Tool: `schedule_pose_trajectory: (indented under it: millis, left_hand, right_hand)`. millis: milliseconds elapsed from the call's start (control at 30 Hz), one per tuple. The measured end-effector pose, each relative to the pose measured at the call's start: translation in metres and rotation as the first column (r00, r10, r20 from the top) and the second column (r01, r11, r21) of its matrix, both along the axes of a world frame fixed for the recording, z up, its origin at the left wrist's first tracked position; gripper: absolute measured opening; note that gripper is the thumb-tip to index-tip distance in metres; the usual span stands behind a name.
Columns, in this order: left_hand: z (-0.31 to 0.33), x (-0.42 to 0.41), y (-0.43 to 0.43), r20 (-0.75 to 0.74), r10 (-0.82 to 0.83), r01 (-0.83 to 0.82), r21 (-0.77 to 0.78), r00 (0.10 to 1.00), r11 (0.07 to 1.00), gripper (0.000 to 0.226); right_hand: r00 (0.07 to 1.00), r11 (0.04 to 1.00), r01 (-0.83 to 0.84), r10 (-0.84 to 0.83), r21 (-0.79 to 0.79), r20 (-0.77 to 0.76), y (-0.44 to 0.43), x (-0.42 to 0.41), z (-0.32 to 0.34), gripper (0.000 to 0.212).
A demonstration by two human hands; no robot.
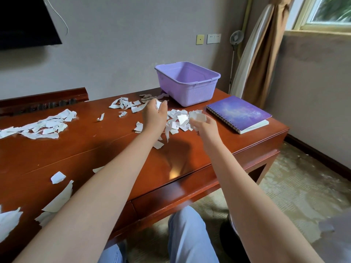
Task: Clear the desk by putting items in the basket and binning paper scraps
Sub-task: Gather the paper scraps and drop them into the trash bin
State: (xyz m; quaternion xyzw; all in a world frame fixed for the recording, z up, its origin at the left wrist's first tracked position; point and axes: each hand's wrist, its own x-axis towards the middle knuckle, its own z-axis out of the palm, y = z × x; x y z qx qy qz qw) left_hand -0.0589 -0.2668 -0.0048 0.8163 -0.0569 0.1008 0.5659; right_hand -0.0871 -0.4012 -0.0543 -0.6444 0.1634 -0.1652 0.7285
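Paper scraps (197, 116) in left hand (154, 115), right hand (206, 128); notebook (239, 113) lettering unreadable.

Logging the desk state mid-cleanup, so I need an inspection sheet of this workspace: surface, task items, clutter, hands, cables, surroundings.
Surface: glossy wooden desk, littered.
Job's things: purple basket at far edge, nothing visible inside; paper scraps scattered across desk; notebook closed, near right edge.
Clutter: nothing seen.
Hands: left hand grips paper scraps; right hand grips a wad of them.
Cables: white cable on wall beside TV.
Surroundings: curtain, window at right.
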Motion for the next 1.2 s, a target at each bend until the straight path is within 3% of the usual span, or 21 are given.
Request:
schedule_pose_trajectory:
  millis: [133, 233, 367, 467, 567, 667, 800, 1000, 1200]
  left_hand:
    - [0.009, -0.013, -0.013, -0.001, -0.013, 0.012, -0.107, 1.0, 0.994, 0.022]
    - [0.016, -0.034, -0.029, -0.046, -0.048, 0.04, -0.165, 0.998, 0.986, 0.039]
    - [0.006, -0.057, -0.059, -0.058, -0.164, 0.149, -0.199, 0.985, 0.968, 0.018]
    - [-0.009, -0.073, -0.088, -0.05, -0.237, 0.225, -0.179, 0.97, 0.958, 0.017]
    - [-0.026, -0.093, -0.119, -0.094, -0.312, 0.298, -0.142, 0.945, 0.944, 0.031]
    - [-0.046, -0.107, -0.151, -0.089, -0.401, 0.388, -0.135, 0.912, 0.912, 0.017]
    - [-0.079, -0.114, -0.193, -0.096, -0.464, 0.455, -0.102, 0.881, 0.885, 0.015]
    - [-0.14, -0.111, -0.256, -0.168, -0.553, 0.563, 0.016, 0.816, 0.826, 0.037]
    - [-0.207, -0.105, -0.302, -0.26, -0.558, 0.604, 0.154, 0.788, 0.782, 0.041]
  right_hand:
    - [0.998, 0.996, 0.069, -0.069, 0.062, -0.007, -0.009, -0.018, 0.005, 0.018]
    - [0.993, 0.99, 0.114, -0.116, 0.082, 0.016, -0.02, -0.038, 0.008, 0.011]
    - [0.978, 0.974, 0.208, -0.208, 0.087, -0.008, -0.046, -0.067, 0.002, 0.009]
    - [0.958, 0.952, 0.288, -0.285, 0.104, -0.042, -0.073, -0.091, -0.01, 0.009]
    - [0.936, 0.929, 0.353, -0.348, 0.11, -0.059, -0.1, -0.117, -0.028, 0.01]
    - [0.919, 0.912, 0.393, -0.385, 0.118, -0.085, -0.128, -0.139, -0.054, 0.012]
    - [0.882, 0.879, 0.461, -0.439, 0.123, -0.17, -0.163, -0.162, -0.086, 0.011]
    - [0.817, 0.836, 0.538, -0.485, 0.11, -0.312, -0.215, -0.175, -0.15, 0.011]
    - [0.766, 0.796, 0.586, -0.484, 0.152, -0.423, -0.25, -0.176, -0.228, 0.018]
